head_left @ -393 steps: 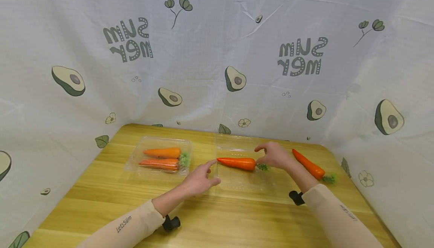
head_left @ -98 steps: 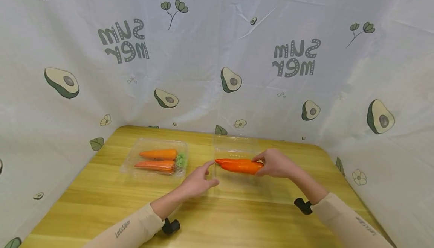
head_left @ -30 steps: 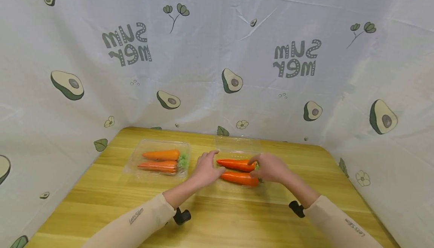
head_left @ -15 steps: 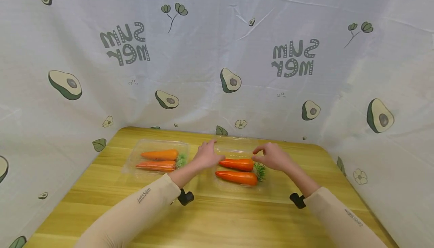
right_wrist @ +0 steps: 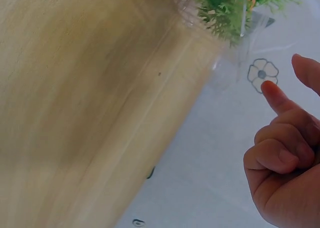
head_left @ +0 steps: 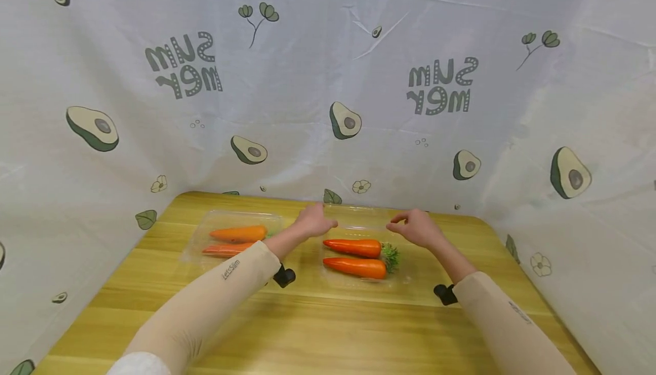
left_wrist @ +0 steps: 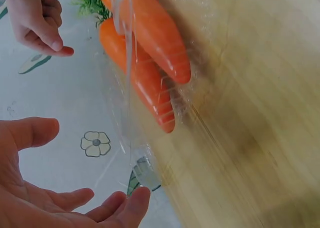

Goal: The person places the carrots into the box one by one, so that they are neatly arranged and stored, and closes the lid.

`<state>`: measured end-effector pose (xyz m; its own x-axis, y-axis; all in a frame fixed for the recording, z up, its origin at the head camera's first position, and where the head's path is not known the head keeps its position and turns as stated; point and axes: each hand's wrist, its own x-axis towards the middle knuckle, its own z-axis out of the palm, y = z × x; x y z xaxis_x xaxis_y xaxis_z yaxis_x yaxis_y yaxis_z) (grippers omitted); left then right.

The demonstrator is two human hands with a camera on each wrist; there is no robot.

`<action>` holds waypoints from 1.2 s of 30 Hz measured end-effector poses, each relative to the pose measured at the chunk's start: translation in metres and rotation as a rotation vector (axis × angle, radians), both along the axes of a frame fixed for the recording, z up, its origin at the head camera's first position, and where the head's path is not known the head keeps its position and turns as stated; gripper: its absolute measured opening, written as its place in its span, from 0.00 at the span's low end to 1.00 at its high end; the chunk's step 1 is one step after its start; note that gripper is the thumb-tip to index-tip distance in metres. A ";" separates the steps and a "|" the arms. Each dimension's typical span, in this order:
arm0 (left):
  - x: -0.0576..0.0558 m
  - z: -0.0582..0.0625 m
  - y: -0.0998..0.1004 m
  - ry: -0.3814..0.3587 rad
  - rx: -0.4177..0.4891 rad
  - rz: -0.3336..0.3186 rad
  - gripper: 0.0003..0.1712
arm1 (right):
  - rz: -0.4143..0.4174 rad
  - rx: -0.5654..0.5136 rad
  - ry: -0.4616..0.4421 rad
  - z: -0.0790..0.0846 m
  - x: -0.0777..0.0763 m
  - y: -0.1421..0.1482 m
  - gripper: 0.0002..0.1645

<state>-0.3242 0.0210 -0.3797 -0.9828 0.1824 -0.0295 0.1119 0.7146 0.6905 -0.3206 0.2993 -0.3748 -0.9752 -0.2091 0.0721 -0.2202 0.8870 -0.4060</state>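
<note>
Two orange-red carrots, the rear one (head_left: 352, 247) and the front one (head_left: 355, 267), lie side by side in an open clear plastic box (head_left: 338, 283). Their green tops (head_left: 390, 258) point right. Behind them the clear lid (head_left: 359, 215) is folded back. My left hand (head_left: 310, 221) is at the lid's left side, thumb and fingers spread apart; the left wrist view shows nothing between them. At the lid's right side is my right hand (head_left: 417, 228). In the right wrist view its thumb and forefinger stand apart, the other fingers bent, holding nothing.
To the left, a closed clear box (head_left: 205, 218) contains two carrots (head_left: 238, 234), partly hidden by my left forearm. The wooden table (head_left: 328, 335) meets a printed cloth (head_left: 297, 79) at the back and sides.
The carrot that lay on the table at right was carried by my right hand into the open box, in front of the first one. Both hands have since moved back towards the lid.
</note>
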 end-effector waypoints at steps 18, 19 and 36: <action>-0.035 -0.011 -0.002 -0.122 -0.041 0.001 0.12 | -0.072 -0.039 -0.039 -0.022 -0.021 0.009 0.26; -0.037 -0.012 -0.003 -0.130 -0.041 -0.001 0.10 | -0.076 -0.039 -0.043 -0.023 -0.021 0.010 0.26; -0.055 -0.023 0.003 -0.241 -0.046 0.050 0.08 | -0.078 -0.095 -0.136 -0.030 -0.026 0.013 0.28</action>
<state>-0.3792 0.0242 -0.4022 -0.9540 0.1266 -0.2717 -0.0887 0.7465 0.6595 -0.3462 0.3123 -0.4047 -0.9904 -0.1304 -0.0452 -0.0894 0.8554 -0.5101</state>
